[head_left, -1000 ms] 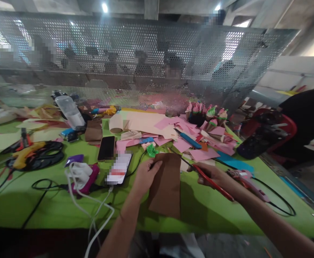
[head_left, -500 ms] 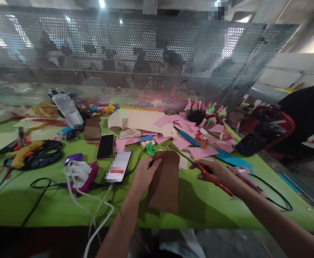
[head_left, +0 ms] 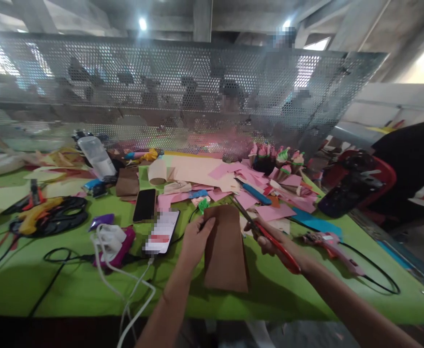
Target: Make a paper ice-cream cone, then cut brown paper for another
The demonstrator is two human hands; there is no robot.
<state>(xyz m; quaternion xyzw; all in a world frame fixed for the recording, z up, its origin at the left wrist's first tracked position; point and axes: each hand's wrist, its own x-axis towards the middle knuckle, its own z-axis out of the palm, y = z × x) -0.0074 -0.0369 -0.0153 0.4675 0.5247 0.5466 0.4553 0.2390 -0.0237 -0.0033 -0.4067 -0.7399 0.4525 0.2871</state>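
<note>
A folded brown paper piece [head_left: 225,253] stands slightly tilted above the front of the green table, its top corners cut round. My left hand [head_left: 197,238] pinches its upper left edge between thumb and fingers. Red-handled scissors [head_left: 275,244] are in my right hand [head_left: 271,240], just right of the paper. Their blades point up and left beside the paper's top right corner, apart from it as far as I can see. A crumpled green paper bit [head_left: 203,205] lies behind the paper's top left corner.
Left of my arm lie a lit phone [head_left: 164,232], a dark phone [head_left: 144,205] and a magenta power adapter [head_left: 115,246] with white cables. Pink paper scraps [head_left: 248,176] and a blue cutter [head_left: 253,190] lie behind. A pink glue gun [head_left: 337,251] rests at right.
My right hand has moved left with the scissors, bringing the blades close to the paper's top right corner. My left hand keeps its hold on the paper. The camera view has tipped up slightly.
</note>
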